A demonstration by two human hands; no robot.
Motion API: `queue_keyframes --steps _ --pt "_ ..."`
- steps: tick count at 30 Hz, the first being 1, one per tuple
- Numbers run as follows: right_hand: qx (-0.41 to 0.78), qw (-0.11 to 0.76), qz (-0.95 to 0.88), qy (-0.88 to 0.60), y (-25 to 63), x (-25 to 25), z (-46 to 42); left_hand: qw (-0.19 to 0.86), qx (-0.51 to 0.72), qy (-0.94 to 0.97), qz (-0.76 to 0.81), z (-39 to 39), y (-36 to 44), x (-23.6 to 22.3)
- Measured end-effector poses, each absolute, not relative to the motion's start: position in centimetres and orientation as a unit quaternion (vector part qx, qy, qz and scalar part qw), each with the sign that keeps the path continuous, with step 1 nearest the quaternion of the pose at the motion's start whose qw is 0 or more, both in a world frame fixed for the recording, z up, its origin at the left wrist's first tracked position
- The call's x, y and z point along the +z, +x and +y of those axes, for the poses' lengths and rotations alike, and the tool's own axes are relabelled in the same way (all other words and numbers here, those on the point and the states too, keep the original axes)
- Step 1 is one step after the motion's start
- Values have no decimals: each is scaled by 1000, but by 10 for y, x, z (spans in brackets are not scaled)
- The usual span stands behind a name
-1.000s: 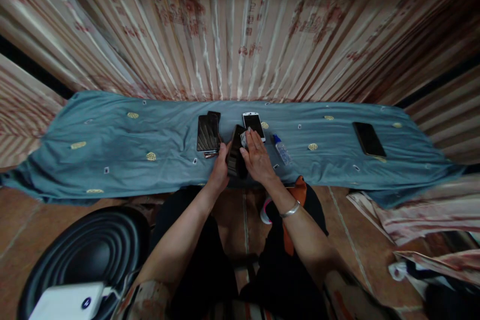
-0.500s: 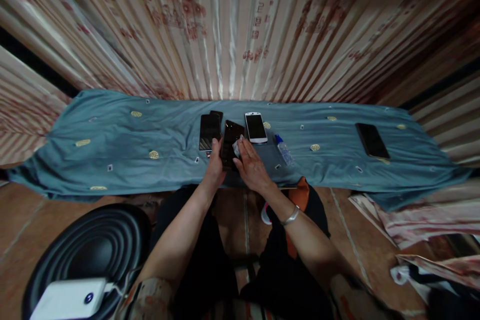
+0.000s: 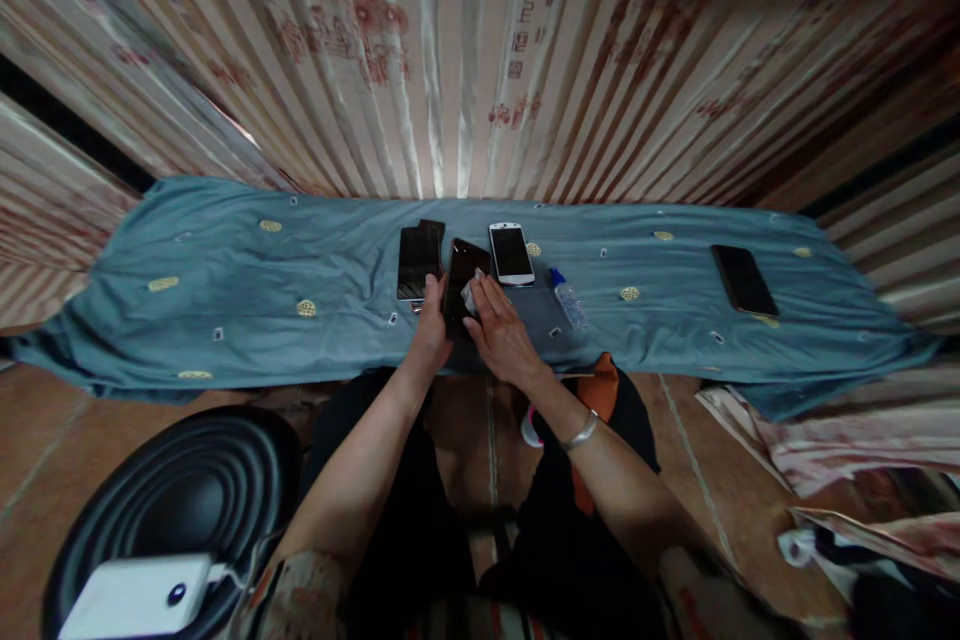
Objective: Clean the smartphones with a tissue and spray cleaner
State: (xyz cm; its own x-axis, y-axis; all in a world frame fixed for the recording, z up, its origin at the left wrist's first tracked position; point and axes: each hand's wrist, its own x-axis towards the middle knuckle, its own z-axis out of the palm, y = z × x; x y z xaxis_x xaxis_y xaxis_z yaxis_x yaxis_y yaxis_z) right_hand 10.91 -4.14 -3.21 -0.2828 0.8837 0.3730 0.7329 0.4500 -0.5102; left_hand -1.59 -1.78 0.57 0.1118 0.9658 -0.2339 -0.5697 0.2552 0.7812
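A: What do we have nearest us?
B: At the near left, a white rectangular power bank (image 3: 139, 600) with a white plug (image 3: 219, 573) in its right end, lying on a round black ribbed seat (image 3: 247, 465).
A: And our hands?
B: Above our knees, at the near edge of the teal patterned cloth (image 3: 352, 310). Our left hand (image 3: 429, 328) grips the left side of a glossy black phone (image 3: 471, 258), thumb along the edge. Our right hand (image 3: 505, 332), silver bracelet (image 3: 581, 431) on its wrist, holds a crumpled whitish wipe (image 3: 469, 296) against the phone's face, fingers nearly straight.
A: So the phone sits between our hands. What's around it?
B: Just left, overlapping dark flat phones (image 3: 418, 260). To the right, a clear plastic bottle with a blue cap (image 3: 568, 302) lies on its side. Well apart, farther right, we see a black rectangular phone (image 3: 745, 280).
A: Farther off?
B: Just beyond our right fingers, a white-framed phone with a dark screen (image 3: 511, 255). Past the cloth's far edge, we face a pleated beige curtain with reddish prints (image 3: 465, 70).
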Motion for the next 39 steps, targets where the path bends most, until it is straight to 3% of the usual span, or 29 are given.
queue_keyframes --steps 39 --pt "148 298 -842 -424 96 -24 -54 683 559 211 420 -13 -11 10"
